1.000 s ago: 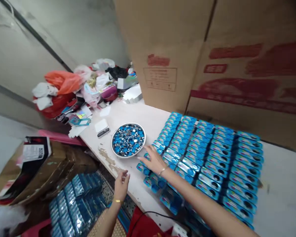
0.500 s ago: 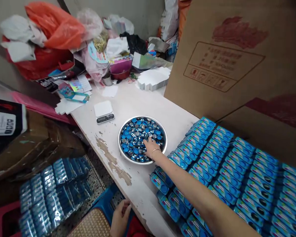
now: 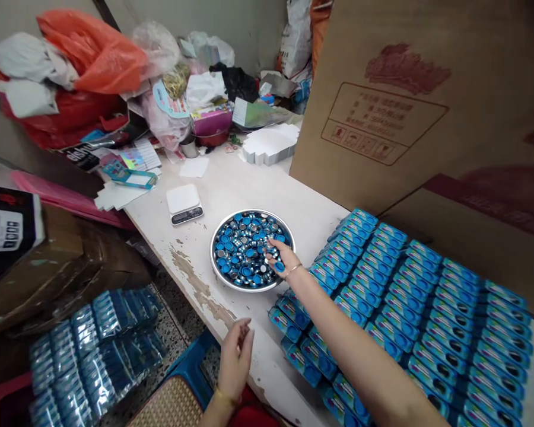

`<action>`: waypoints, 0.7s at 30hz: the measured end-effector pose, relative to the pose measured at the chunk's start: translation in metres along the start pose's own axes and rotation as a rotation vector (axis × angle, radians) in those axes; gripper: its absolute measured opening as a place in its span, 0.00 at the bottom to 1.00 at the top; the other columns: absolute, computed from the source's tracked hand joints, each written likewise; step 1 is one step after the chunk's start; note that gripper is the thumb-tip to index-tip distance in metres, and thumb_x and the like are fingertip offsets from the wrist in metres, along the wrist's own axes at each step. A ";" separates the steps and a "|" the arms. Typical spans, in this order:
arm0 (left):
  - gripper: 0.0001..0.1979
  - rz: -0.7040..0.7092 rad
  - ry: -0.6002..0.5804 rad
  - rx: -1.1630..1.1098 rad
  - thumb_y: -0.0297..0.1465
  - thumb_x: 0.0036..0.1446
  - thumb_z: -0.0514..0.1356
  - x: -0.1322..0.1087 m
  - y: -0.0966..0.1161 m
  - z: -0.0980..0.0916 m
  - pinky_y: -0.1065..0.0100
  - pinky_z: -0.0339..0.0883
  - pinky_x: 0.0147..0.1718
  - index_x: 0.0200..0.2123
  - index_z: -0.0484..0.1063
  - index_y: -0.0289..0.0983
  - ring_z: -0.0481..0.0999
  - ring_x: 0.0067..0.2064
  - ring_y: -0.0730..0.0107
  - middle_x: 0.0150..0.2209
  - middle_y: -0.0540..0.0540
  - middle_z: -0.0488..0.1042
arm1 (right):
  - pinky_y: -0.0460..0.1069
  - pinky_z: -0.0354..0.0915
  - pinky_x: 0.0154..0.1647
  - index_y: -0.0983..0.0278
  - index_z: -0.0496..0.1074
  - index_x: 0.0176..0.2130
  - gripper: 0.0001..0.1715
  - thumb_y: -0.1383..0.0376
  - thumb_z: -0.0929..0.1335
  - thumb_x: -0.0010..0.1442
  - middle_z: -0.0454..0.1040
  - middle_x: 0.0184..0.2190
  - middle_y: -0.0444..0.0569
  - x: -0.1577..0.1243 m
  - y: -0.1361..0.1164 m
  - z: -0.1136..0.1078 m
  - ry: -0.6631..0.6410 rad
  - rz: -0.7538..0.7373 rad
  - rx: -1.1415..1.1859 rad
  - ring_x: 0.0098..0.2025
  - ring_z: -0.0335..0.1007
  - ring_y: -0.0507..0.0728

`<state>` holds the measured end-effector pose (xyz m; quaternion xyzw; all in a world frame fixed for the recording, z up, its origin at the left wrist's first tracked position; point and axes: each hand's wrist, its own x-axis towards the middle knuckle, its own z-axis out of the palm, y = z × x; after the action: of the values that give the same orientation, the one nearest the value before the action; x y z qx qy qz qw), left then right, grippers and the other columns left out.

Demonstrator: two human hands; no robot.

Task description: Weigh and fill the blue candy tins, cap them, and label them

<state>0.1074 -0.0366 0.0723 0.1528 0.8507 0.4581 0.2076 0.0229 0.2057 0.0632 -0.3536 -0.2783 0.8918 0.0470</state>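
Note:
A round metal bowl [image 3: 212, 261] full of small blue-and-silver caps [image 3: 240, 237] stands on the white table. Over its right side is my right hand [image 3: 285, 256], palm turned upward, with several of these caps cupped in its curled fingers. My left hand [image 3: 237, 359] hovers by the table's near edge, fingers loosely bent and apart, and I see nothing in it. Right of the bowl, rows of blue packs [image 3: 360, 284] stand close together, with my right forearm stretched across them.
A white digital scale [image 3: 184, 203] sits left of the bowl. Behind are a stack of white card [image 3: 269, 143] and piled bags. A large cardboard box [image 3: 382, 118] rises at right. Wrapped blue packs [image 3: 93, 350] lie low at left, near a stool [image 3: 169, 403].
My right hand has come up out of the caps and turned its palm upward, with caps in it. My left hand has risen towards the table edge, its fingers loosening.

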 end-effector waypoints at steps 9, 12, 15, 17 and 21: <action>0.16 0.918 -0.222 0.250 0.25 0.59 0.50 0.021 0.101 0.037 0.68 0.67 0.39 0.50 0.68 0.39 0.69 0.41 0.69 0.42 0.42 0.67 | 0.42 0.62 0.16 0.64 0.65 0.23 0.10 0.63 0.70 0.48 0.69 0.17 0.42 -0.140 0.018 -0.039 0.083 0.091 0.308 0.17 0.64 0.48; 0.12 0.970 -0.319 0.178 0.23 0.57 0.51 -0.007 0.127 0.066 0.69 0.66 0.36 0.41 0.70 0.38 0.68 0.38 0.70 0.37 0.44 0.67 | 0.43 0.63 0.17 0.64 0.64 0.21 0.13 0.61 0.71 0.47 0.70 0.17 0.42 -0.177 0.018 -0.071 0.184 0.004 0.399 0.18 0.65 0.49; 0.08 0.882 -0.452 -0.003 0.21 0.53 0.52 -0.039 0.152 0.100 0.67 0.66 0.39 0.34 0.68 0.37 0.69 0.40 0.69 0.37 0.44 0.68 | 0.42 0.60 0.14 0.63 0.65 0.23 0.13 0.60 0.72 0.46 0.69 0.16 0.40 -0.216 0.008 -0.117 0.288 -0.114 0.483 0.17 0.64 0.48; 0.04 0.699 -0.516 -0.133 0.22 0.51 0.53 -0.054 0.165 0.127 0.68 0.66 0.37 0.28 0.64 0.36 0.71 0.38 0.70 0.35 0.46 0.69 | 0.41 0.58 0.13 0.63 0.66 0.24 0.13 0.60 0.73 0.45 0.69 0.16 0.40 -0.245 0.000 -0.153 0.344 -0.172 0.529 0.17 0.64 0.48; 0.07 0.271 -0.592 -0.195 0.30 0.52 0.55 -0.056 0.179 0.186 0.73 0.63 0.26 0.26 0.57 0.38 0.70 0.26 0.74 0.24 0.54 0.63 | 0.40 0.59 0.13 0.65 0.70 0.30 0.13 0.63 0.74 0.44 0.75 0.22 0.46 -0.302 -0.015 -0.221 0.378 -0.235 0.596 0.23 0.71 0.51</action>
<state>0.2599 0.1666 0.1432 0.3700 0.6776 0.4966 0.3966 0.3910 0.2357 0.1220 -0.4486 -0.0316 0.8412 0.3004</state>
